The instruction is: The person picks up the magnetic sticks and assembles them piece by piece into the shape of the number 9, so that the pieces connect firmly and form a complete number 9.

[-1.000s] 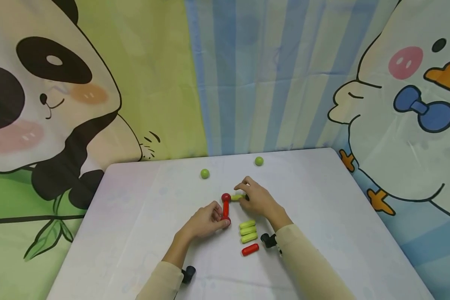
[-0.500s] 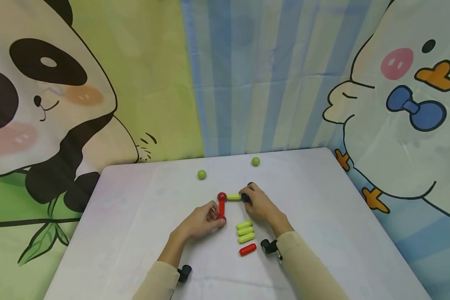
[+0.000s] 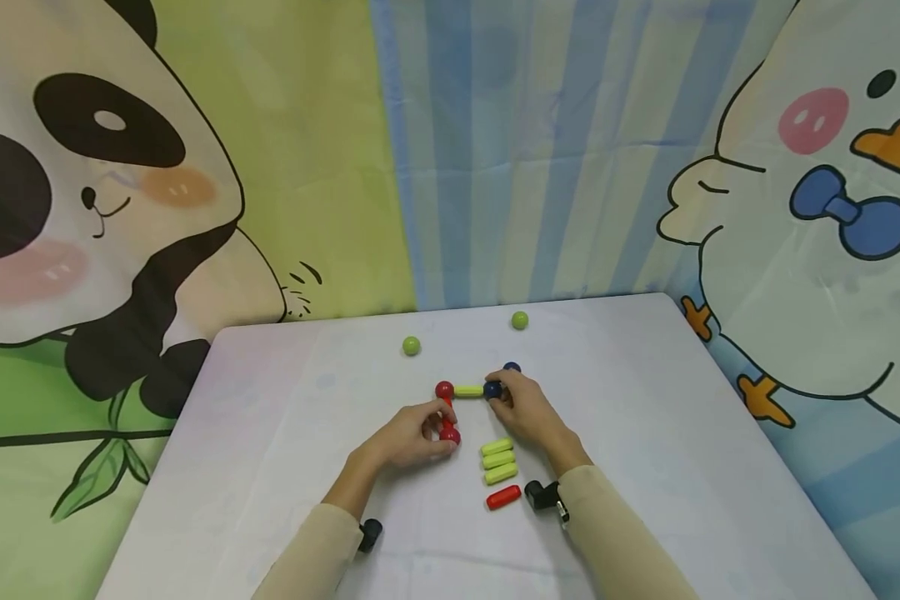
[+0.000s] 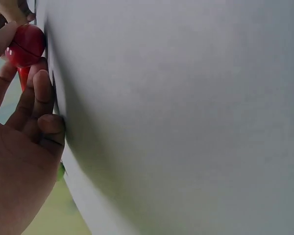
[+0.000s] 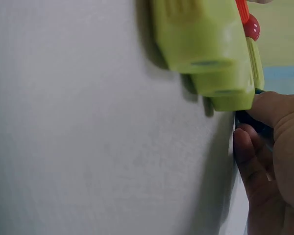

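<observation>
Head view: we see the left hand (image 3: 407, 437) low over the white tabletop (image 3: 285, 450), pinching the near red ball (image 3: 450, 437); the right hand (image 3: 531, 410) pinches a dark blue ball (image 3: 492, 389). The red rod (image 3: 447, 407) points away from us to the far red ball (image 3: 445, 390); the yellow-green rod (image 3: 468, 391) runs crosswise to the dark blue ball. Tabletop spreads on both sides.

Left wrist view: we see thumb and finger on the near red ball.

Right wrist view: loose yellow-green rods (image 5: 201, 44) lie near the thumb.

Your head view is evenly lit; wrist views look dimmer, with soft shadow beside your left hand (image 4: 22, 152) and blurred yellow-green sticks (image 5: 201, 41) near your right hand (image 5: 281, 161).
</observation>
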The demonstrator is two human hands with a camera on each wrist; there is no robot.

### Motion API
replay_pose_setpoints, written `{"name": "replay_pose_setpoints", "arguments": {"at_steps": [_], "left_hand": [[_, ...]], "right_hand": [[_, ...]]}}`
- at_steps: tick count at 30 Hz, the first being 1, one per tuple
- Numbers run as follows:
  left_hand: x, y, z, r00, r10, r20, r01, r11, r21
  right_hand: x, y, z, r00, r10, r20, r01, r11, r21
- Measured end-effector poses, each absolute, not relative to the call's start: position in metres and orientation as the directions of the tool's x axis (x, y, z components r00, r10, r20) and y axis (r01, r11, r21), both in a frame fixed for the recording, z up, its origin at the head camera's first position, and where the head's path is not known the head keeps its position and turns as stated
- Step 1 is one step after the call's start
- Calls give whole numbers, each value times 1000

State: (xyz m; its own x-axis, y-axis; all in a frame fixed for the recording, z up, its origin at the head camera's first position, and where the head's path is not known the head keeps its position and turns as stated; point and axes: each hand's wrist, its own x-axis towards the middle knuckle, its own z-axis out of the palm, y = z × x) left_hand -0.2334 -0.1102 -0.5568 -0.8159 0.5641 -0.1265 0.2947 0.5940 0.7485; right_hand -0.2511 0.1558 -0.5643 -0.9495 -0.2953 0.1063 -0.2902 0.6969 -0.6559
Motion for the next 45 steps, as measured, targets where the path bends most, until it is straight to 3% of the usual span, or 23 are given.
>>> {"name": "replay_pose_setpoints", "arguments": {"at_steps": [7,16,24,33,45], "left_hand": [[-238,-110,-563,-820,560,-117,273,562,781],[-241,-117,-563,-825,551,-124,233,532,814],[-234,-113,-570,-836,528,-151,184,528,829],[-237,-113,-560,-836,527,-154,179,526,831],[-236,-114,-564,-829,534,-167,189,548,815]], "right_hand": [[-257,160,-564,-918,-374,136,-373,688,-623],[-262,157,-556,-912,-395,113,-377,697,-610],[-249,160,-549,-893,-418,167,-427,671,-606],[-229,172,-542,-864,-503,26,-406,666,-626],[-211,182,-550,-813,-581,-24,-406,596,-693]]}}
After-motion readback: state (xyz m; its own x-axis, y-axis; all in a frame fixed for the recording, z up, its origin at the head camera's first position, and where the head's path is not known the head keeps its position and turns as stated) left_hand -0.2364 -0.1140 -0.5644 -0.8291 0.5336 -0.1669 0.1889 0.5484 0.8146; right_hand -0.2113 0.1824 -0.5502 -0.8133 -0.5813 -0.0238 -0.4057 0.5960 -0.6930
